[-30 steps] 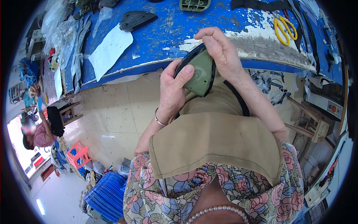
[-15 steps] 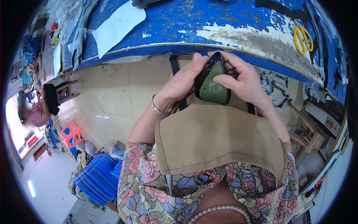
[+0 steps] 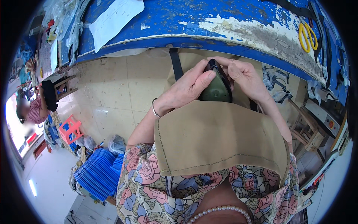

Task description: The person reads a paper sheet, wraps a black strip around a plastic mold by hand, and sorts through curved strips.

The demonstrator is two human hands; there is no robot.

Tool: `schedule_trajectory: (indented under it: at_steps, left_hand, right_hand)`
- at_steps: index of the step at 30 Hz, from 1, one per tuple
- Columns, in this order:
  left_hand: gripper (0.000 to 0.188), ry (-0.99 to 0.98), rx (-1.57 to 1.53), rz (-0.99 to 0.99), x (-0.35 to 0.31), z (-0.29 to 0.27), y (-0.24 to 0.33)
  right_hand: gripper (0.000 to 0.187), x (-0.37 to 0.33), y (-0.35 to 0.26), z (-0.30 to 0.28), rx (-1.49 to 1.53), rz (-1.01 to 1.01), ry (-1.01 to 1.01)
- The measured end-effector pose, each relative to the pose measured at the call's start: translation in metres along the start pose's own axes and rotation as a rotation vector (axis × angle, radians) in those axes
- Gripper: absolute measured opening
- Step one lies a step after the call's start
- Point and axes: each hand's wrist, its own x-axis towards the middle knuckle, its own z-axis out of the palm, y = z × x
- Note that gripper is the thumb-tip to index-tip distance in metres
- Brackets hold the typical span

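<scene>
Both my hands hold a dark green moulded pad with black edging (image 3: 215, 90) above my lap, just below the table's front edge. It narrows to a black tip at the far end and has small dots on its green face; its near end is partly hidden behind my tan apron (image 3: 220, 136). My left hand (image 3: 190, 84) grips its left side, the thumb lying over the edge near the tip. Around the right side, the fingers of my right hand (image 3: 247, 79) are bent, with the thumb at the black edging. Some fingertips are hidden.
A worn blue table (image 3: 160, 24) spans the front. On it lie a white paper sheet (image 3: 115, 23), yellow-handled scissors (image 3: 308, 37) and dark straps. At left are a pink stool (image 3: 71, 128), a blue stack (image 3: 96, 173) and another person (image 3: 35, 110). A wooden stool (image 3: 309, 136) stands right.
The pad has tipped and come slightly nearer to me. My right thumb has moved off its green face to the edging, and my left thumb now lies over the left edge.
</scene>
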Motion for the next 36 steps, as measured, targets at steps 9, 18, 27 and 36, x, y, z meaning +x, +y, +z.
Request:
schedule_trajectory:
  at_steps: [9, 18, 27, 36]
  left_hand:
    - [0.053, -0.011, 0.041, -0.005, 0.000, -0.001, -0.002]
    - [0.049, 0.015, -0.131, -0.053, 0.009, -0.004, 0.005]
    - [0.038, 0.122, 0.095, -0.037, 0.009, -0.005, -0.010]
    - [0.037, 0.197, -0.515, -0.165, -0.009, 0.019, -0.010]
  right_hand:
    - [0.041, -0.001, -0.010, 0.015, -0.374, -0.053, 0.065]
    - [0.052, -0.004, -0.011, 0.007, -0.505, -0.174, -0.081]
    - [0.052, 0.001, -0.012, -0.001, -0.307, 0.105, -0.161]
    - [0.051, -0.005, 0.011, -0.009, -0.150, 0.001, -0.093]
